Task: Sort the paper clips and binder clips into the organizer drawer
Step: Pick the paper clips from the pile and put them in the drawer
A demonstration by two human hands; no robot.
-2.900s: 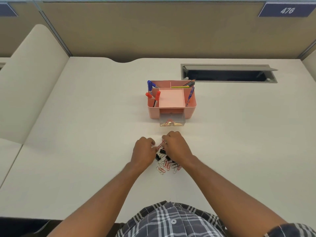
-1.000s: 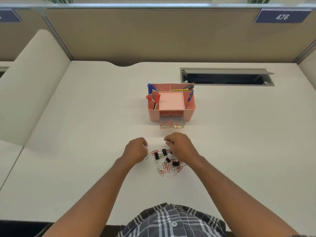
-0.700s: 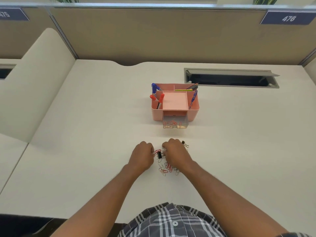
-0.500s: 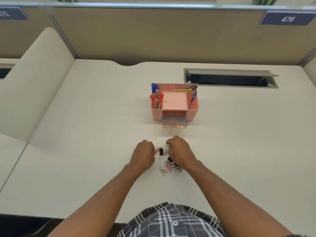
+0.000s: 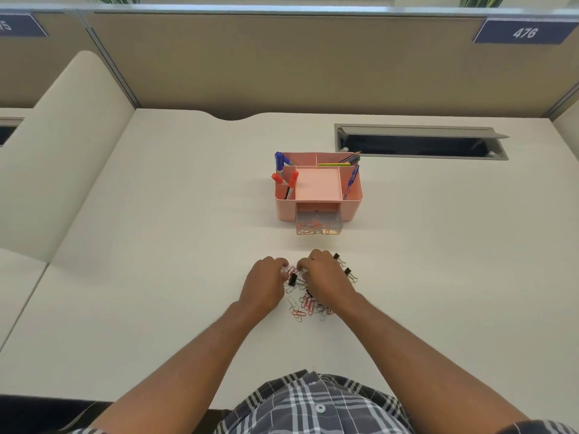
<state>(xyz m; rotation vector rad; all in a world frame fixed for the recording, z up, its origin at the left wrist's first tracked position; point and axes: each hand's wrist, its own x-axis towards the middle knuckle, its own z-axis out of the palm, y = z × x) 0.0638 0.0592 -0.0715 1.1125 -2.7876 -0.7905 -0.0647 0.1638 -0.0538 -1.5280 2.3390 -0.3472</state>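
Cubicle partitions bound a pale tabletop [image 5: 156,245] on which a pink organizer [image 5: 318,186] stands at the far centre, its clear drawer [image 5: 318,225] pulled out toward the near side and already holding several red paper clips. Compared with half a second earlier, two binder clips [image 5: 343,267] now lie exposed just right of the right hand [image 5: 326,281], where before only the hand's edge showed; the right hand has shifted slightly left and its fingertips have drawn closer to those of the left hand [image 5: 261,288]. Both hands are curled, knuckles up, fingertips nearly meeting over a few red paper clips [image 5: 291,271] at the far edge of the pile [image 5: 308,303]; a black binder clip lies directly between the two hands. Whether either hand actually pinches a clip cannot be told, since the fingertips are turned away from the camera. The change suggests that the hands are separating clips by kind and gathering paper clips for the next transfer, so the task appears to be in mid-course: part of the load is in the drawer, while most clips remain on the tabletop. The pile lies touching and partly under the right hand, near the body, and well apart from the drawer, which lies straight ahead on the far side.
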